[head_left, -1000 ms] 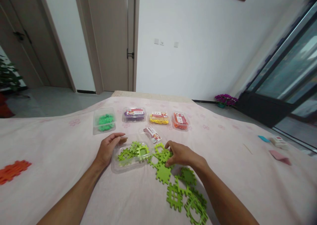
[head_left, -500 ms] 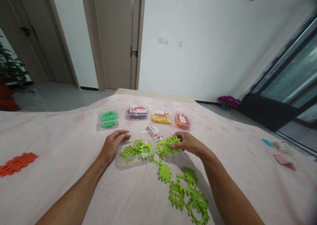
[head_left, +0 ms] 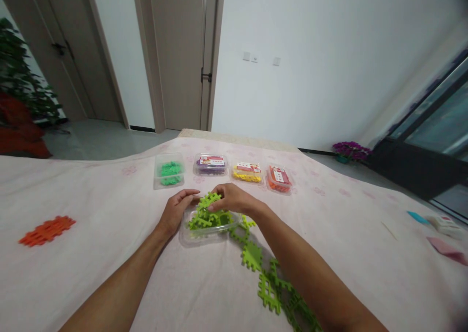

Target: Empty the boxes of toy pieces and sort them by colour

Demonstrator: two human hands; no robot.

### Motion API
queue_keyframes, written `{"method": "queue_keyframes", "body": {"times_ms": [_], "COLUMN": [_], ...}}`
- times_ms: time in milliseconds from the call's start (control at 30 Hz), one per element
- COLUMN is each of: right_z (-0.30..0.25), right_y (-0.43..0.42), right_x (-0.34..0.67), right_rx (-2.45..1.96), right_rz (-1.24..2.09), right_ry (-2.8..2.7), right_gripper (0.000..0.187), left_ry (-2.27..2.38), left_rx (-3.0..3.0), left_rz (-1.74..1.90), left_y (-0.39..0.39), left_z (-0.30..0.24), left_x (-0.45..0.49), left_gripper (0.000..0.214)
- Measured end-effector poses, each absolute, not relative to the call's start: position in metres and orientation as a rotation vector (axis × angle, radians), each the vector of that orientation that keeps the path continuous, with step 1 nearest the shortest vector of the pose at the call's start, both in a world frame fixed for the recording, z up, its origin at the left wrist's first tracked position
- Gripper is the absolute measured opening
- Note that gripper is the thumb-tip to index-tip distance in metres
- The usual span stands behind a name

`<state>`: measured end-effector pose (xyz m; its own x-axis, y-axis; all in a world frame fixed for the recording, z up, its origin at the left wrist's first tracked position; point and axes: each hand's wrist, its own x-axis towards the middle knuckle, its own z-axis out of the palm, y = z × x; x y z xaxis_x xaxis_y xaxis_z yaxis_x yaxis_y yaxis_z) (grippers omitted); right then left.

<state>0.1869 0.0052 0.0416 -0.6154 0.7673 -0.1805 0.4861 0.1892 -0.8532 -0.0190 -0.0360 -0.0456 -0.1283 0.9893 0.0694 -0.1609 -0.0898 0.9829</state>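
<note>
A clear plastic box lies on the pink cloth in front of me, with several lime green puzzle tiles inside. My left hand cups the box's left rim and far corner. My right hand is over the box, pinching a lime green tile above the ones inside. More lime green tiles lie loose on the cloth to the right of the box, partly hidden under my right forearm.
Behind the box stands a row of small clear boxes: green tiles, purple, yellow, orange. An orange tile strip lies far left. Small items lie at the right edge. Doors and a wall are beyond.
My right hand lifted a green tile from the loose pile and carried it left, over the clear box. My left hand stayed on the box. The camera shifted slightly.
</note>
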Motion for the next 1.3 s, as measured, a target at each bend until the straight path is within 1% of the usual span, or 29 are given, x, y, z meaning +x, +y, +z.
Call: {"method": "queue_keyframes", "body": {"times_ms": [67,200,267,400,567,733,800,867,933,1033,1100,1200,1300], "right_z": [0.040,0.047,0.049,0.043,0.036,0.049,0.058,0.065,0.067,0.060,0.050,0.035,0.028], "right_y": [0.002,-0.008,-0.013,-0.017,-0.020,-0.025,-0.030,-0.039,-0.051,-0.070,-0.081,-0.089,-0.084], "right_x": [0.176,0.171,0.173,0.171,0.163,0.186,0.209,0.234,0.256,0.276,0.281,0.282,0.283], "right_rx": [-1.225,-1.328,-1.355,-1.358,-1.359,-1.265,-1.320,-1.440,-1.607,-1.833,-1.871,-1.838,-1.796], "right_rz": [1.306,0.846,0.746,0.701,0.694,0.617,0.644,0.701,0.736,0.653,0.629,0.669,0.772], "right_ry": [-2.343,-2.500,-2.528,-2.606,-2.571,-2.418,-2.346,-2.359,-2.457,-2.597,-2.656,-2.685,-2.621], "right_gripper": [0.036,0.039,0.041,0.044,0.037,0.021,0.013,0.010,0.012,0.029,0.036,0.038,0.036], "left_ry": [1.120,1.095,1.106,1.100,1.080,1.069,1.081,1.091,1.102,1.125,1.139,1.155,1.161], "left_rx": [1.083,1.063,1.065,1.060,1.060,1.033,1.028,1.023,1.015,1.000,0.998,0.990,0.972], "left_rz": [1.427,1.424,1.423,1.430,1.425,1.423,1.421,1.422,1.429,1.447,1.458,1.489,1.527], "left_y": [-0.036,-0.036,-0.036,-0.036,-0.035,-0.037,-0.037,-0.038,-0.039,-0.039,-0.039,-0.039,-0.037], "left_z": [-0.045,-0.045,-0.044,-0.045,-0.048,-0.047,-0.046,-0.044,-0.042,-0.040,-0.040,-0.042,-0.043], "left_x": [-0.019,-0.020,-0.020,-0.020,-0.021,-0.020,-0.019,-0.018,-0.017,-0.017,-0.017,-0.019,-0.020], "left_gripper": [0.041,0.042,0.041,0.039,0.041,0.041,0.042,0.042,0.043,0.043,0.044,0.044,0.043]}}
